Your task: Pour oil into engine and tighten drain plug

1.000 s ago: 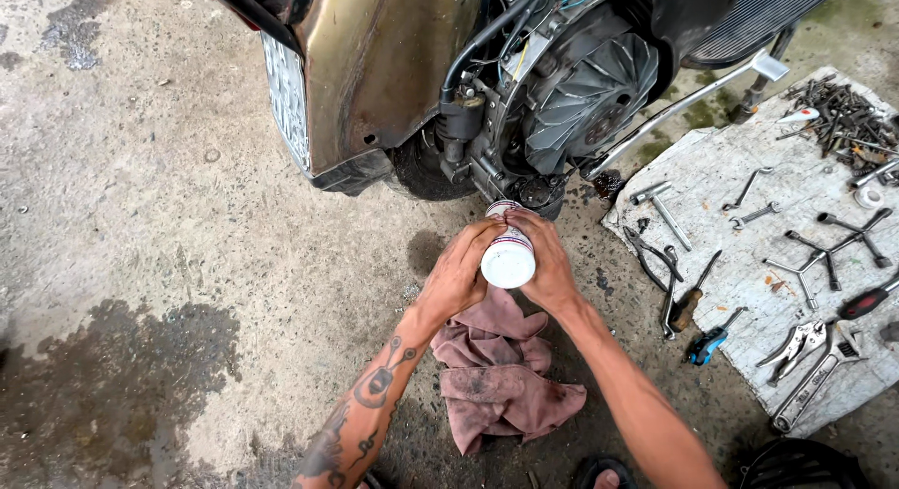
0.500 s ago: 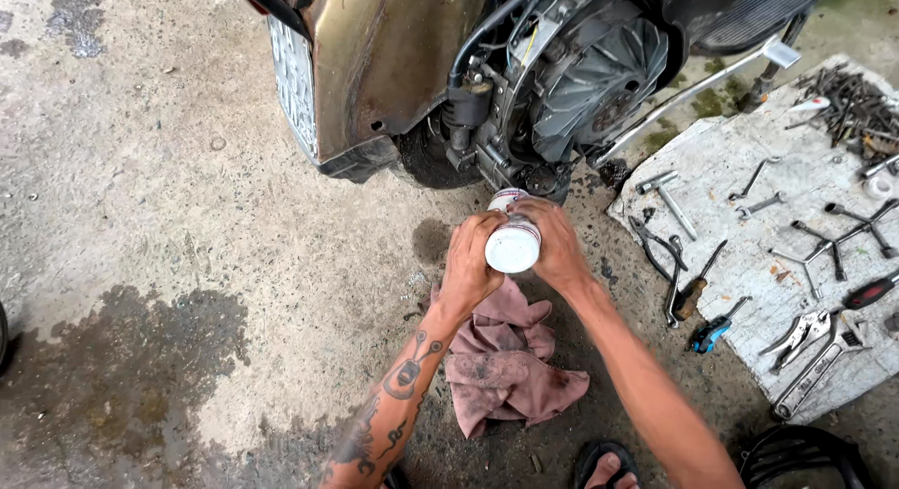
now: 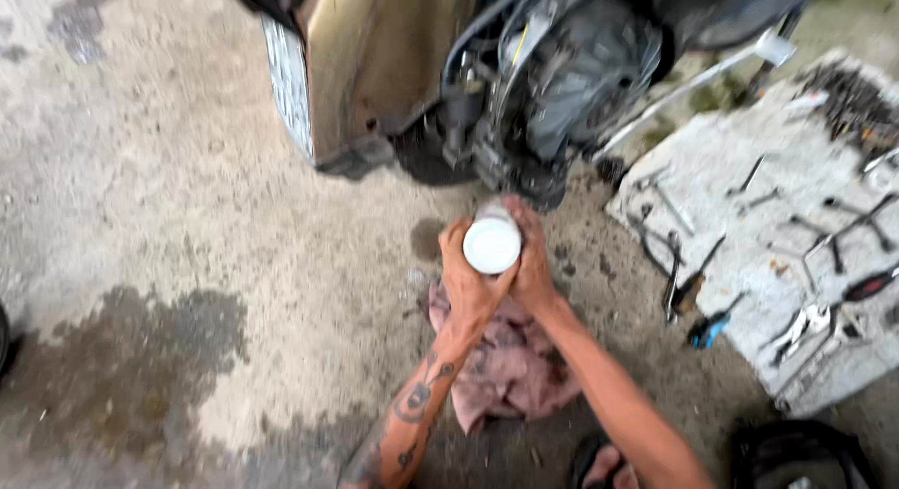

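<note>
Both my hands, left hand (image 3: 465,281) and right hand (image 3: 532,269), grip closed around the white container (image 3: 492,244); greasy palms could drop it onto the rag (image 3: 510,372) at six o'clock.

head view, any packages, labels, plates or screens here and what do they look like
Container: round, white end facing the camera, clasped between left hand and right hand, over a pink rag.
Plate: pale upright rectangle on the scooter's rear, upper left of the hands, blurred.
No screens.

Both forearms are reaching forward; left hand (image 3: 465,278) and right hand (image 3: 531,264) are pressing together, fingers curled in a closed grip.
</note>
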